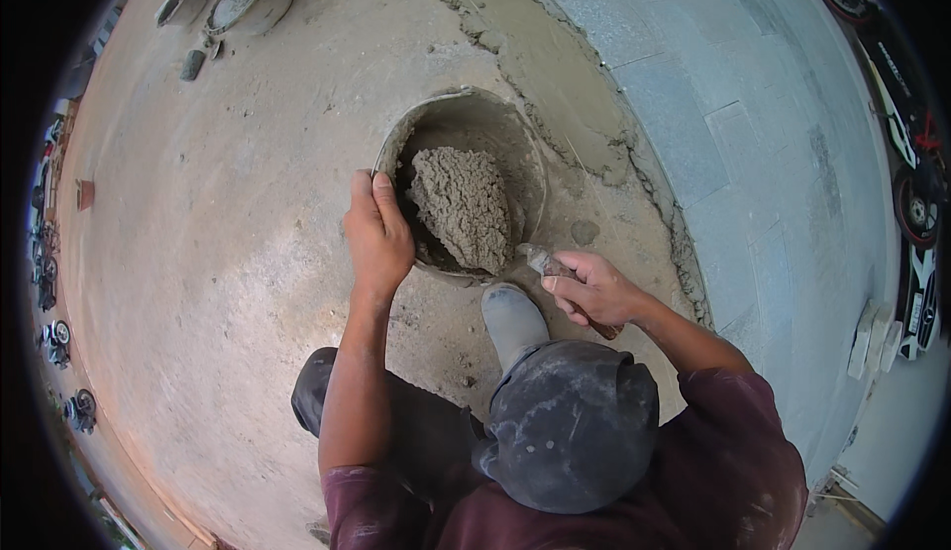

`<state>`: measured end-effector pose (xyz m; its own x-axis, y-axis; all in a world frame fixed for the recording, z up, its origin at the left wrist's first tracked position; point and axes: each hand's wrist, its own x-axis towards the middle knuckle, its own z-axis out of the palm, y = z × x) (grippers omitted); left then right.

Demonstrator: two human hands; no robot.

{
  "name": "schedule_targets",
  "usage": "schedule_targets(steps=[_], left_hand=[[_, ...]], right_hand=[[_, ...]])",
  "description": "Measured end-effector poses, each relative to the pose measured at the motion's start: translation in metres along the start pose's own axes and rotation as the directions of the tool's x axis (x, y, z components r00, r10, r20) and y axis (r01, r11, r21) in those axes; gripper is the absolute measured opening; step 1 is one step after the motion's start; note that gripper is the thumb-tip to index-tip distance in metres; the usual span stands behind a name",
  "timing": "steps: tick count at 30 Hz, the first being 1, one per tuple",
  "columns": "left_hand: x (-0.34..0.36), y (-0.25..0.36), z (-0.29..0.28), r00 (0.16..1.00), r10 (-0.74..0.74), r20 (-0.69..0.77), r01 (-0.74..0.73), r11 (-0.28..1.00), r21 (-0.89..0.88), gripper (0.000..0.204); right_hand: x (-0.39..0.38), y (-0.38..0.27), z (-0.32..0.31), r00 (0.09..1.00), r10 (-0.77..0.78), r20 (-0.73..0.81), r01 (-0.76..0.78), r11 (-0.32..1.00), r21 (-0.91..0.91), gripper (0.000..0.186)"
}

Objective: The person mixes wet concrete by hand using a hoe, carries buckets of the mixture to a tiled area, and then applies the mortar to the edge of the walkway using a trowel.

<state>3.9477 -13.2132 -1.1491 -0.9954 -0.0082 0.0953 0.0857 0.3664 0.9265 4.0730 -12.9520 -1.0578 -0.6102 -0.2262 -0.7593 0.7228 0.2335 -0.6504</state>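
Observation:
A cement-stained bucket [525,154] on the concrete ground holds a lumpy mound of grey mortar [456,203]. My left hand [379,233] is closed on the bucket's left rim. My right hand [584,292] grips the handle of a mortar-coated trowel [545,262] at the bucket's lower right; the trowel's tip is by the mound. My booted foot [507,317] stands just below the bucket.
More mortar buckets [274,0] stand upper left. A strip of wet mortar [535,64] borders grey paving slabs [703,64] on the right. Motorbikes [916,208] and a white car [916,307] line the right edge; stacked pieces [872,337] lie nearby.

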Motion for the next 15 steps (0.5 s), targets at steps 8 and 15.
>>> schedule_targets(steps=[8,15], left_hand=[[-0.006,-0.03,-0.011,0.996,-0.089,-0.014,0.088,0.996,-0.009,0.03],[-0.01,-0.053,-0.018,0.996,-0.089,-0.019,0.089,0.996,-0.012,0.031]], right_hand=[[-0.059,0.021,-0.049,0.938,-0.038,-0.345,0.025,0.999,-0.043,0.024],[-0.06,0.087,-0.099,0.58,-0.37,-0.726,-0.255,0.764,-0.593,0.032]])
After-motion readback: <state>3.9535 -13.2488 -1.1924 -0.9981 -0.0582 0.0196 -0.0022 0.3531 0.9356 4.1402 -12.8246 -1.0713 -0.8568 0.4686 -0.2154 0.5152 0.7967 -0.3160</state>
